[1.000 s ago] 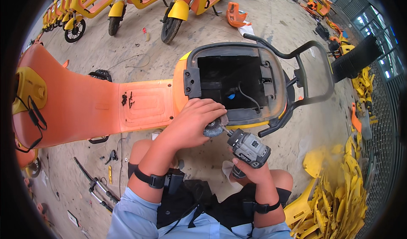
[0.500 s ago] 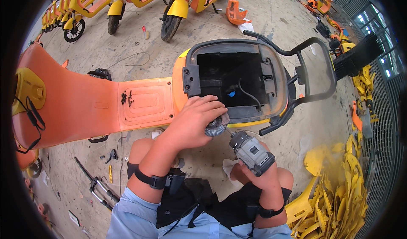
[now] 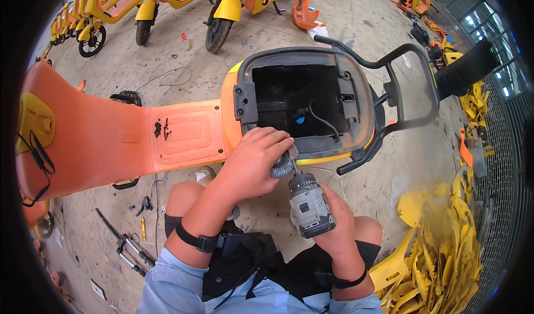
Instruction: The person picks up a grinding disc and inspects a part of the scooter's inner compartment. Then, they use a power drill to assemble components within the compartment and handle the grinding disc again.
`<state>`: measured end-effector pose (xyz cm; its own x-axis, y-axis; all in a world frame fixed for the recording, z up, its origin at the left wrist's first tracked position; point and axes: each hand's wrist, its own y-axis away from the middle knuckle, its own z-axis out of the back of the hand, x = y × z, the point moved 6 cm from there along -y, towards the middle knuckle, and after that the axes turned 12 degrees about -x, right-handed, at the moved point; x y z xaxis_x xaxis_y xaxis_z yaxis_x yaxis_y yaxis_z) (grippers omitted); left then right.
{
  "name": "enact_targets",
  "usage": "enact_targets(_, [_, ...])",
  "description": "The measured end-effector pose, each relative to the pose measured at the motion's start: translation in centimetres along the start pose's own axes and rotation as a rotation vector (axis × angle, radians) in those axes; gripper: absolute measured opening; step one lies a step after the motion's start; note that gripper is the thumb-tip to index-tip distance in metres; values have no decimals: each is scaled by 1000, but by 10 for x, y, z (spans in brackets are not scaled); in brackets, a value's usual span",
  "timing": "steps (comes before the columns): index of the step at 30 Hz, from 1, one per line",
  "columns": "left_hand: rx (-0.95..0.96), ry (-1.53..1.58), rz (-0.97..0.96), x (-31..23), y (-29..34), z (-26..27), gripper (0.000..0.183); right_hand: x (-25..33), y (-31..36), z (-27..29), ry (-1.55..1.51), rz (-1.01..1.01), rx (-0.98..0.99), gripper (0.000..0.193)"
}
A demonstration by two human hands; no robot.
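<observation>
drill [image 3: 309,209]: grip hidden | ribbed disc [image 3: 282,168]: partly behind left fingers [image 3: 273,141] | yellow panels [image 3: 439,264]: partly blurred

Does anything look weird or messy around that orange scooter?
Yes. Small dark bits, maybe screws, lie loose on the orange footboard, not put away. Yellow panels sit in a jumbled heap at the right, not stacked neatly.

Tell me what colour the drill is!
The drill in the right hand is grey and black, best seen in the head view.
</observation>
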<state>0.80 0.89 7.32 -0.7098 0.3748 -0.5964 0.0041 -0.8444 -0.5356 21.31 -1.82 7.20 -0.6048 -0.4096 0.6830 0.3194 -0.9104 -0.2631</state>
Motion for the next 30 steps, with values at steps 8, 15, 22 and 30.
enact_targets(8, [-19,2,41,-1,0,1,62,3,1,-4,63,163,-128,69])
enact_targets(15, [17,36,124,0,-1,1,80,0,4,-9,53,167,-149,70])
enact_targets(22, [8,20,100,2,1,0,76,-3,1,-2,-75,20,-59,66])
enact_targets(30, [-19,-2,3,0,0,3,68,0,-17,12,-280,-234,73,59])
